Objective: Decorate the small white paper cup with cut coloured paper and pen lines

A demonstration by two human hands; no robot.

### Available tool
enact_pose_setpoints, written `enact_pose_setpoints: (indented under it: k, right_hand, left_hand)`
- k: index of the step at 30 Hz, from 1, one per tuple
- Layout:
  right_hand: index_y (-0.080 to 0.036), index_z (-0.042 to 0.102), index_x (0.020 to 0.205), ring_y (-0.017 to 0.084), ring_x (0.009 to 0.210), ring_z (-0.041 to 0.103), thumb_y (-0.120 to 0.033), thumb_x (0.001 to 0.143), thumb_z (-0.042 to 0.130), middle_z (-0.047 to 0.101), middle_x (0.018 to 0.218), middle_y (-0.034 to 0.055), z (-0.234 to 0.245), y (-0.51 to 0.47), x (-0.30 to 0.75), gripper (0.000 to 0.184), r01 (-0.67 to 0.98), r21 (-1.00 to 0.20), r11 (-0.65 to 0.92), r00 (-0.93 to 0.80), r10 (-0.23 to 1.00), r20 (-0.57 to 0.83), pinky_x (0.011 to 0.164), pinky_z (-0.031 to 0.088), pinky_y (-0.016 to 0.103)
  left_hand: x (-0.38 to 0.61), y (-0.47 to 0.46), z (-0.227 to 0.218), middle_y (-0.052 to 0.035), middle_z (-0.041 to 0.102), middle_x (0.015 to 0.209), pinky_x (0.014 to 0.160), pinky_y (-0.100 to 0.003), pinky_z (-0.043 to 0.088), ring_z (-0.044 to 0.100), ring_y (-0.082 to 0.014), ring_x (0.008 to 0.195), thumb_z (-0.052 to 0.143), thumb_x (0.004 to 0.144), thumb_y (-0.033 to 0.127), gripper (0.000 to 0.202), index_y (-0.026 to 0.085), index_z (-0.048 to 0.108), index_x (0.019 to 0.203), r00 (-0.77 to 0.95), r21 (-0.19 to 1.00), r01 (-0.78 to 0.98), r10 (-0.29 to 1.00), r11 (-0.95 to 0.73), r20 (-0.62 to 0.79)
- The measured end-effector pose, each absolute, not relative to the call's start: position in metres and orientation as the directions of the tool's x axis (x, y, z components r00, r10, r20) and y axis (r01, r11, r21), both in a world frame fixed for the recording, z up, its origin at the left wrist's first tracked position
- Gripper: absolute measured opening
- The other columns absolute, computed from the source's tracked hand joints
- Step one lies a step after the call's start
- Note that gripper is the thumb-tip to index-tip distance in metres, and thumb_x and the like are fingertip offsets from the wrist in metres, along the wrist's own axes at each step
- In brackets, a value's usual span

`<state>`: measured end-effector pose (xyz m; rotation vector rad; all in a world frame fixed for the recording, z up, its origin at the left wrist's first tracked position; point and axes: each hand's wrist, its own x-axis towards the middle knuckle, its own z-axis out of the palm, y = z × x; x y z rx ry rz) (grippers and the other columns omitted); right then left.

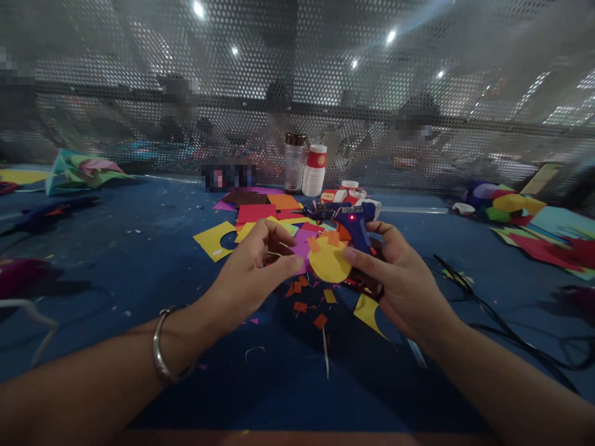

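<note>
Forearms (106,371) converge: left hand (246,275) parted, right hand (402,279) pinching yellow paper disc (328,264) edgewise; keep grip off orange tabs (316,244).

Yellow paper disc (329,265), orange-tabbed, in right hand (402,282)

A blue desk (153,266) bears a clear bottle (294,167) and stacked paper cups (314,181) far, orange scraps (320,321) near, black cable right.
</note>
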<state>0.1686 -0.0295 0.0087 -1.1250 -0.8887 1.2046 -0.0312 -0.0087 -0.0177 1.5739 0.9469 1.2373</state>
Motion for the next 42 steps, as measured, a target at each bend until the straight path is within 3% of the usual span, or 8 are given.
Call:
enact_pose_setpoints:
  k: [3,9,13,18,24,30,37,42]
  right_hand:
    - [-0.027,0.051,0.109,0.016,0.068,0.072,-0.028,0.049,0.100,0.075,0.085,-0.0031,0.008,-0.030,0.169,0.078,-0.210,-0.978,0.000,0.164,0.986,-0.035,0.055,0.061,0.025]
    - [-0.027,0.052,0.110,0.015,0.073,0.072,-0.029,0.051,0.099,0.076,0.093,-0.0023,0.004,-0.030,0.171,0.076,-0.190,-0.981,0.032,0.119,0.993,0.009,0.061,0.063,0.026]
    - [-0.027,0.053,0.110,0.015,0.071,0.073,-0.028,0.056,0.098,0.076,0.089,-0.0026,0.003,-0.029,0.172,0.071,-0.212,-0.975,0.065,0.134,0.990,0.037,0.059,0.063,0.024]
    - [-0.027,0.055,0.106,0.013,0.059,0.070,-0.027,0.056,0.097,0.071,0.072,-0.0072,0.007,-0.027,0.180,0.066,-0.205,-0.969,0.141,0.217,0.971,0.095,0.046,0.054,0.017]
    - [-0.024,0.062,0.094,0.012,0.057,0.066,-0.026,0.049,0.098,0.069,0.069,-0.0049,0.017,-0.025,0.191,0.058,-0.264,-0.955,0.135,0.290,0.955,0.055,0.042,0.050,0.016]
    - [-0.018,0.067,0.070,0.005,0.052,0.056,-0.032,0.054,0.096,0.063,0.062,-0.0045,0.020,-0.025,0.195,0.036,-0.320,-0.941,0.112,0.257,0.966,0.028,0.045,0.050,0.012]
    - [-0.018,0.056,0.060,0.000,0.042,0.035,-0.033,0.043,0.098,0.051,0.055,-0.0053,0.032,-0.024,0.193,0.048,-0.448,-0.890,-0.085,0.216,0.956,-0.200,0.027,0.021,0.007]
    - [-0.019,0.050,0.056,0.000,0.041,0.032,-0.039,0.045,0.097,0.047,0.053,-0.0054,0.032,-0.025,0.192,0.053,-0.420,-0.901,-0.110,0.166,0.967,-0.195,0.028,0.022,0.008]
  left_hand:
    - [-0.028,-0.008,-0.015,-0.0011,0.064,0.089,0.071,-0.030,0.051,0.063,-0.0148,0.080,0.078,0.080,0.030,0.026,0.021,0.057,0.093,0.236,0.990,-0.098,0.964,-0.104,0.125]
    - [-0.026,-0.007,-0.012,0.0043,0.067,0.077,0.070,-0.024,0.052,0.067,-0.0101,0.072,0.087,0.074,0.017,0.035,0.020,0.057,0.092,0.299,0.964,-0.245,0.954,0.101,-0.024]
    - [-0.028,-0.006,-0.009,0.0022,0.071,0.080,0.071,-0.022,0.054,0.069,-0.0099,0.073,0.088,0.072,0.011,0.033,0.018,0.062,0.091,0.336,0.933,-0.297,0.937,0.205,-0.099]
    - [-0.032,-0.002,-0.004,-0.0031,0.075,0.090,0.070,-0.020,0.055,0.069,-0.0101,0.075,0.086,0.072,0.008,0.024,0.016,0.072,0.090,0.309,0.909,-0.271,0.923,0.315,-0.228]
    - [-0.035,0.006,-0.004,-0.0040,0.073,0.082,0.062,-0.019,0.056,0.066,-0.0096,0.066,0.080,0.077,0.002,0.015,0.015,0.071,0.075,0.235,0.889,-0.347,0.946,0.297,-0.225]
    - [-0.033,0.006,-0.003,-0.0014,0.072,0.080,0.060,-0.020,0.053,0.065,-0.0090,0.065,0.078,0.080,0.002,0.016,0.015,0.069,0.086,0.133,0.903,-0.325,0.959,0.282,-0.252]
    - [-0.030,0.007,-0.008,-0.0029,0.073,0.087,0.068,-0.024,0.055,0.068,-0.0105,0.072,0.077,0.080,0.002,0.018,0.015,0.066,0.087,0.123,0.898,-0.358,0.967,0.255,-0.225]
    - [-0.029,0.010,-0.014,-0.0034,0.072,0.089,0.073,-0.025,0.058,0.069,-0.0111,0.074,0.075,0.080,-0.001,0.022,0.015,0.065,0.090,0.125,0.892,-0.380,0.969,0.245,-0.212]
